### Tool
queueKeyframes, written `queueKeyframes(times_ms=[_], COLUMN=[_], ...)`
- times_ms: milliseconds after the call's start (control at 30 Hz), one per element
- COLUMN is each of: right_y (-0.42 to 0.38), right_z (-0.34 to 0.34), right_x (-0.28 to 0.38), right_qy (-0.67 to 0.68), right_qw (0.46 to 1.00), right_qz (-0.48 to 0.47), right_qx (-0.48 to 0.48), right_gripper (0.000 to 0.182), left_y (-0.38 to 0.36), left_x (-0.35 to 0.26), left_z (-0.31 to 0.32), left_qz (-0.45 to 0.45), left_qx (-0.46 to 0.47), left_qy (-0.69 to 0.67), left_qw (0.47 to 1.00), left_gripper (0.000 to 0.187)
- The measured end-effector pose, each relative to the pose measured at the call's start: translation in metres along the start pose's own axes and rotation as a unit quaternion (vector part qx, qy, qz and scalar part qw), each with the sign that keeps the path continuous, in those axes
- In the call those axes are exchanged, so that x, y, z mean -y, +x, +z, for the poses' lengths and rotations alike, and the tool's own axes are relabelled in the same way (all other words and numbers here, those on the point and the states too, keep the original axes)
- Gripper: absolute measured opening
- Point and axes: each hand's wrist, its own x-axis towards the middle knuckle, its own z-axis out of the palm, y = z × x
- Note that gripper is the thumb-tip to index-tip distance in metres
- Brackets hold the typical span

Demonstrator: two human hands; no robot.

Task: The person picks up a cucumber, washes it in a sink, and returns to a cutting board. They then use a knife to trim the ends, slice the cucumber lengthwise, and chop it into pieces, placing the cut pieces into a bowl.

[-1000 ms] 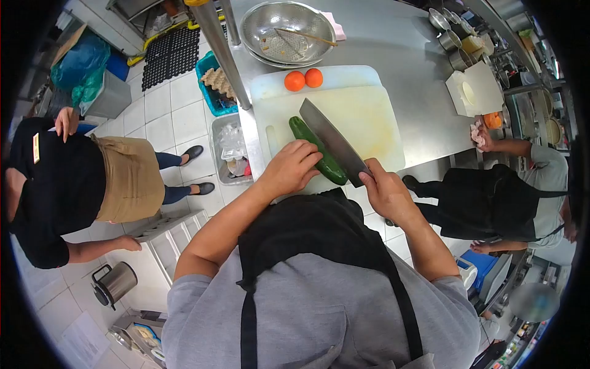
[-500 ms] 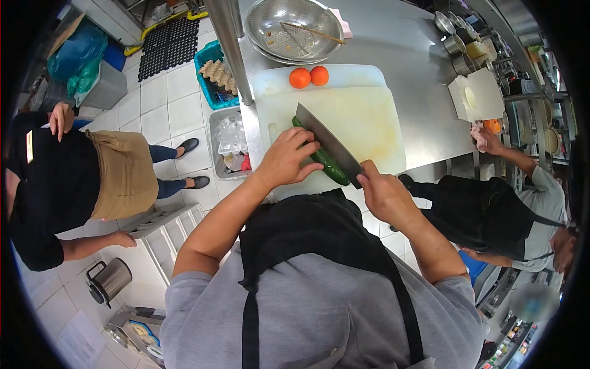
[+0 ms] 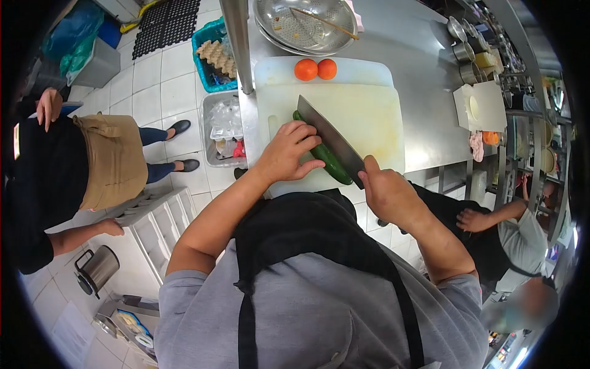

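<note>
A long green cucumber (image 3: 334,165) lies slantwise on the white cutting board (image 3: 372,126). My left hand (image 3: 286,150) grips the cucumber from the left, fingertips bent over its upper part and thumb reaching along its side. In my right hand (image 3: 390,192) is the handle of a broad cleaver (image 3: 330,132). The blade runs along the right side of the cucumber, close against it; whether its edge touches the cucumber is hard to tell. Two red tomatoes, a left one (image 3: 306,70) and a right one (image 3: 327,69), rest at the board's far end.
Beyond the board sits a metal colander (image 3: 270,19) with a chopstick (image 3: 329,24) across it. A metal post (image 3: 236,43) rises at the left table edge, near a grey bin (image 3: 209,129). A person in a tan apron (image 3: 114,160) stands left; another in black (image 3: 470,243) stands right.
The view has shifted slightly. My hands, the cucumber and the cleaver keep nearly the same arrangement. The person on the right has drawn a hand back from the pink cloth at the table edge.
</note>
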Motion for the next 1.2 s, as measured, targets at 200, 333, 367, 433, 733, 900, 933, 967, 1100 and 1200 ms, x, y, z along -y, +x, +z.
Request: queueKeyframes(times_ms=[200, 333, 367, 433, 733, 900, 933, 967, 1100, 1200], right_y=[0.011, 0.024, 0.028, 0.039, 0.014, 0.034, 0.043, 0.045, 0.032, -0.002], right_z=[-0.006, -0.001, 0.003, 0.006, -0.004, 0.023, 0.031, 0.037, 0.024, 0.009], right_x=[0.009, 0.012, 0.011, 0.008, 0.009, 0.000, -0.005, -0.008, -0.007, -0.005], right_qy=[-0.036, -0.050, -0.048, -0.043, -0.059, -0.067, -0.045, -0.021, -0.034, -0.080], right_qw=[0.999, 0.998, 0.999, 0.999, 0.997, 0.997, 0.999, 0.999, 0.998, 0.995], right_qz=[0.000, 0.009, 0.002, 0.008, 0.018, 0.012, -0.004, -0.018, -0.045, 0.011], right_qx=[0.027, 0.029, 0.020, 0.022, 0.054, 0.023, 0.003, -0.017, -0.014, 0.059], right_gripper=[0.017, 0.016, 0.015, 0.015, 0.015, 0.016, 0.018, 0.020, 0.020, 0.016], left_y=[-0.002, -0.001, -0.001, -0.001, -0.001, 0.001, 0.000, -0.002, -0.002, -0.004], left_x=[0.003, 0.005, 0.005, 0.006, 0.005, 0.005, 0.006, 0.004, 0.006, 0.004], left_z=[0.000, 0.001, 0.002, 0.002, 0.005, 0.005, 0.006, 0.007, 0.009, 0.011], left_qz=[-0.013, -0.008, -0.004, -0.003, -0.002, 0.003, 0.004, 0.006, 0.018, 0.007], left_qx=[-0.008, -0.012, -0.010, -0.009, -0.007, 0.001, -0.003, -0.005, -0.011, -0.022], left_qy=[-0.019, -0.025, -0.021, -0.029, -0.029, -0.032, -0.025, -0.018, -0.018, -0.018], left_qw=[1.000, 1.000, 1.000, 1.000, 1.000, 0.999, 1.000, 1.000, 1.000, 1.000], left_gripper=[0.046, 0.045, 0.045, 0.045, 0.040, 0.039, 0.038, 0.037, 0.036, 0.033])
